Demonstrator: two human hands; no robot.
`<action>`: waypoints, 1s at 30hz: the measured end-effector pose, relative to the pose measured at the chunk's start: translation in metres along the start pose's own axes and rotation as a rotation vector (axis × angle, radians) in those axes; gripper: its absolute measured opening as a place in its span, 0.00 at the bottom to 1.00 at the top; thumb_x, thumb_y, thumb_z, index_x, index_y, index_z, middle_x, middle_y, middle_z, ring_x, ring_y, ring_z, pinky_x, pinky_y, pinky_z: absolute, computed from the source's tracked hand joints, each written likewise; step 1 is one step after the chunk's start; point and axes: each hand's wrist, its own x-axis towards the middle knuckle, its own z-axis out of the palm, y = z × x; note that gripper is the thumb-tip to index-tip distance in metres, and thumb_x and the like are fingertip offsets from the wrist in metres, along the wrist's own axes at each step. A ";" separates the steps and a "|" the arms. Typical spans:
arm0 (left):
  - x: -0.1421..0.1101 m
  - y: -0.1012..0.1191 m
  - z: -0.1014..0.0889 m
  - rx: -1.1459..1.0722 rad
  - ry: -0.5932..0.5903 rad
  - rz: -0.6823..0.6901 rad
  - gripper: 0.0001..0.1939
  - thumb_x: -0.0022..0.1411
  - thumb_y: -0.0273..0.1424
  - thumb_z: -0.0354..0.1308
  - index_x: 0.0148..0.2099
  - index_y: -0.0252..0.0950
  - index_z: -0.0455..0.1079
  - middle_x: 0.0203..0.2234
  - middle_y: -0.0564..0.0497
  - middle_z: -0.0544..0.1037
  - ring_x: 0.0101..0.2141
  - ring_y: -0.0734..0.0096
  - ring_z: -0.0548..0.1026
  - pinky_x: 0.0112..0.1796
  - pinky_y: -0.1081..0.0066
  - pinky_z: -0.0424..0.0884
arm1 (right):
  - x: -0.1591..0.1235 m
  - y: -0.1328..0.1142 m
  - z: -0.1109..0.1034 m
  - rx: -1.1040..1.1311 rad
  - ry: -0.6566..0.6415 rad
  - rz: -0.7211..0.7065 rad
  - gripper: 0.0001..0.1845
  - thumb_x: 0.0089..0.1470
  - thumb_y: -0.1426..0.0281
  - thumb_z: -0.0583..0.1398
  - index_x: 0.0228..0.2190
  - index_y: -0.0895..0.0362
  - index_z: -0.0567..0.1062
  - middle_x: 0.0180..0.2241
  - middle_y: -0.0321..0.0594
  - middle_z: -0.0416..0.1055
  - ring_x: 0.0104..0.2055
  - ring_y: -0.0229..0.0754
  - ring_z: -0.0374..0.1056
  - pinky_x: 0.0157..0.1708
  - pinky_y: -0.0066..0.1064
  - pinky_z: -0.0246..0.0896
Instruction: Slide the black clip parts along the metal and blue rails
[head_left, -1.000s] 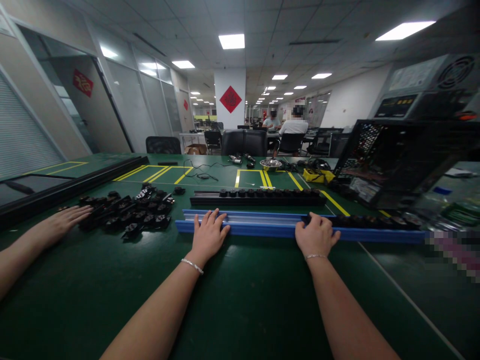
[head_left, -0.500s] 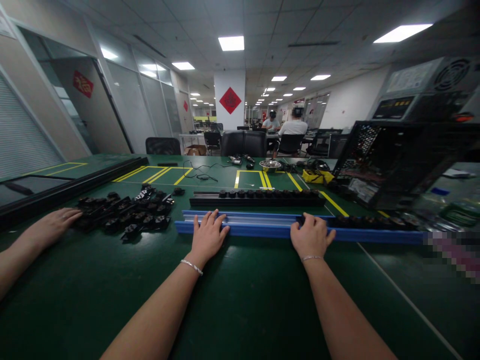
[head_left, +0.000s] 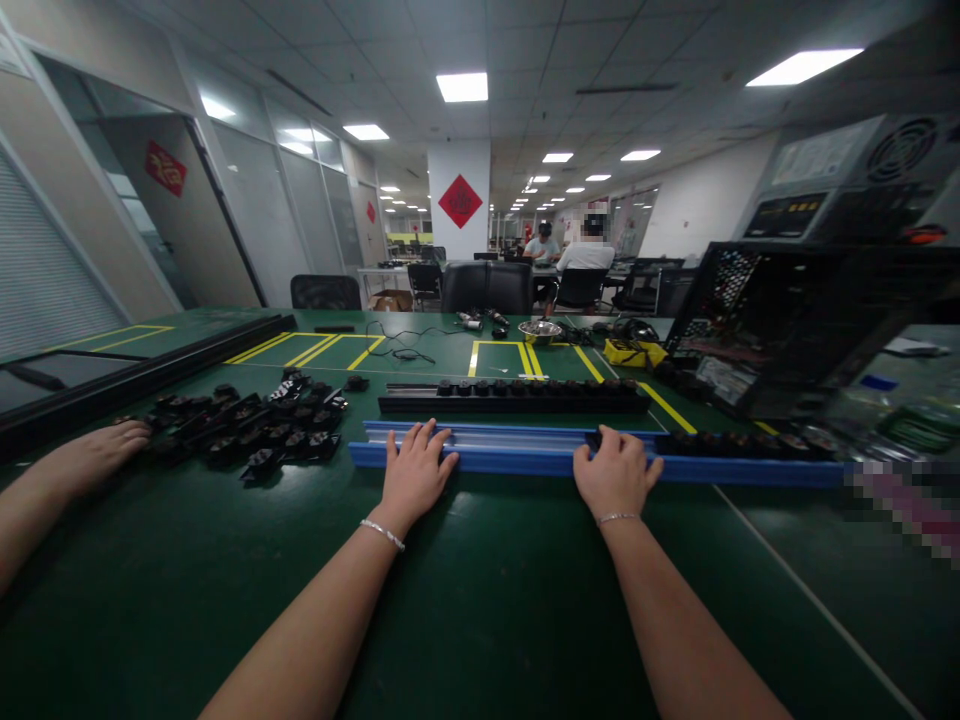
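Along the blue rail [head_left: 517,460] on the desk [head_left: 495,600], rested left hand [head_left: 415,472] open, curled right hand [head_left: 615,475] at a black piece [head_left: 593,439] with grip unclear, apparently positioning it, calling for steady guidance next.

On the table [head_left: 495,600] lies the near rail [head_left: 517,462], the left hand [head_left: 416,468] on its left part, the right hand [head_left: 615,475] near its middle. A row of parts [head_left: 750,445] sits in its right part; what lies under the right hand is hard to make out. Just beyond lies the far rail [head_left: 517,404]. On the left is a pile of parts [head_left: 247,420], another person's hand [head_left: 105,450] at its left edge. A computer case [head_left: 810,320] stands far right.
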 end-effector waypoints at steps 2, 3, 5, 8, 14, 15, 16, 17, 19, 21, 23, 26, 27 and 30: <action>0.000 0.000 0.000 -0.001 -0.003 -0.001 0.25 0.65 0.45 0.36 0.58 0.44 0.61 0.60 0.48 0.62 0.59 0.57 0.57 0.57 0.42 0.45 | -0.001 0.000 0.002 0.001 0.013 -0.009 0.22 0.50 0.66 0.52 0.46 0.60 0.69 0.45 0.53 0.64 0.47 0.53 0.61 0.54 0.56 0.37; 0.000 0.000 0.000 -0.002 -0.004 -0.001 0.25 0.65 0.45 0.36 0.58 0.44 0.61 0.60 0.48 0.62 0.59 0.57 0.57 0.57 0.42 0.45 | -0.001 0.000 0.002 0.002 0.021 -0.016 0.22 0.50 0.66 0.52 0.46 0.60 0.69 0.45 0.52 0.64 0.47 0.53 0.61 0.55 0.56 0.37; 0.001 0.000 0.000 -0.003 -0.003 0.000 0.25 0.65 0.46 0.36 0.58 0.44 0.61 0.60 0.48 0.62 0.59 0.57 0.57 0.57 0.42 0.45 | -0.002 0.000 0.003 0.009 0.035 -0.029 0.22 0.50 0.66 0.51 0.46 0.60 0.69 0.45 0.52 0.64 0.47 0.52 0.61 0.55 0.55 0.36; 0.001 0.000 0.000 -0.001 0.003 0.000 0.25 0.65 0.45 0.37 0.58 0.45 0.61 0.60 0.48 0.62 0.59 0.57 0.57 0.57 0.42 0.46 | -0.002 -0.001 0.003 0.018 0.025 -0.031 0.21 0.51 0.66 0.51 0.46 0.59 0.70 0.44 0.51 0.65 0.47 0.52 0.62 0.55 0.56 0.36; 0.001 0.000 0.001 -0.005 0.004 -0.006 0.25 0.64 0.45 0.38 0.58 0.45 0.61 0.60 0.48 0.62 0.59 0.57 0.57 0.58 0.43 0.44 | -0.004 -0.003 0.004 0.003 0.040 -0.031 0.22 0.51 0.65 0.51 0.47 0.60 0.69 0.45 0.52 0.65 0.48 0.52 0.61 0.56 0.55 0.36; 0.001 0.000 0.001 -0.007 0.001 -0.009 0.25 0.64 0.45 0.38 0.58 0.45 0.61 0.60 0.48 0.62 0.59 0.57 0.57 0.58 0.43 0.43 | -0.005 -0.004 0.004 0.002 0.035 -0.034 0.22 0.51 0.65 0.51 0.47 0.60 0.69 0.45 0.52 0.65 0.48 0.53 0.61 0.56 0.55 0.36; 0.001 0.000 0.001 -0.008 -0.003 -0.011 0.25 0.64 0.45 0.38 0.58 0.46 0.61 0.60 0.48 0.62 0.59 0.57 0.57 0.58 0.43 0.43 | -0.006 -0.005 0.003 0.001 0.027 -0.037 0.22 0.52 0.65 0.51 0.47 0.60 0.69 0.45 0.52 0.65 0.48 0.53 0.61 0.56 0.56 0.36; 0.001 0.000 0.001 -0.010 -0.007 -0.013 0.25 0.64 0.45 0.38 0.58 0.46 0.61 0.60 0.48 0.61 0.59 0.58 0.57 0.58 0.43 0.43 | -0.006 -0.006 0.003 0.000 0.016 -0.042 0.22 0.52 0.65 0.51 0.47 0.60 0.69 0.45 0.52 0.64 0.47 0.53 0.61 0.55 0.56 0.36; 0.001 0.000 0.000 -0.011 -0.016 -0.017 0.25 0.64 0.45 0.38 0.59 0.45 0.61 0.60 0.48 0.61 0.59 0.57 0.57 0.58 0.43 0.43 | -0.007 -0.008 0.001 -0.001 0.000 -0.058 0.23 0.52 0.65 0.51 0.47 0.60 0.69 0.45 0.53 0.64 0.47 0.52 0.61 0.55 0.56 0.36; 0.001 0.000 -0.001 -0.012 -0.024 -0.018 0.25 0.64 0.45 0.38 0.59 0.45 0.61 0.60 0.48 0.61 0.59 0.57 0.57 0.58 0.43 0.43 | -0.007 -0.009 0.000 0.003 -0.011 -0.070 0.23 0.52 0.65 0.51 0.48 0.60 0.69 0.45 0.53 0.64 0.47 0.52 0.61 0.55 0.56 0.36; 0.001 0.001 -0.002 -0.010 -0.028 -0.017 0.25 0.65 0.45 0.37 0.59 0.45 0.61 0.60 0.48 0.61 0.59 0.57 0.57 0.58 0.43 0.44 | -0.007 -0.010 -0.001 0.012 -0.022 -0.070 0.22 0.52 0.65 0.50 0.47 0.60 0.69 0.45 0.52 0.64 0.46 0.51 0.62 0.55 0.57 0.35; 0.001 0.001 -0.002 -0.006 -0.024 -0.012 0.25 0.65 0.45 0.37 0.59 0.45 0.60 0.60 0.48 0.61 0.59 0.57 0.57 0.58 0.43 0.44 | -0.007 -0.010 -0.002 0.014 -0.017 -0.065 0.22 0.52 0.65 0.50 0.47 0.60 0.69 0.44 0.52 0.65 0.46 0.51 0.62 0.55 0.57 0.35; 0.001 0.001 -0.002 -0.005 -0.022 -0.011 0.25 0.65 0.45 0.37 0.59 0.45 0.60 0.60 0.48 0.61 0.59 0.57 0.57 0.58 0.43 0.44 | -0.007 -0.010 -0.002 0.010 -0.012 -0.067 0.22 0.52 0.65 0.51 0.47 0.60 0.69 0.44 0.52 0.65 0.46 0.52 0.62 0.55 0.57 0.36; 0.000 0.001 -0.002 -0.003 -0.018 -0.014 0.25 0.64 0.45 0.38 0.59 0.45 0.61 0.60 0.48 0.61 0.59 0.56 0.57 0.58 0.43 0.44 | -0.008 -0.011 -0.002 0.001 -0.012 -0.076 0.22 0.52 0.65 0.51 0.47 0.61 0.69 0.45 0.54 0.64 0.46 0.53 0.61 0.55 0.56 0.37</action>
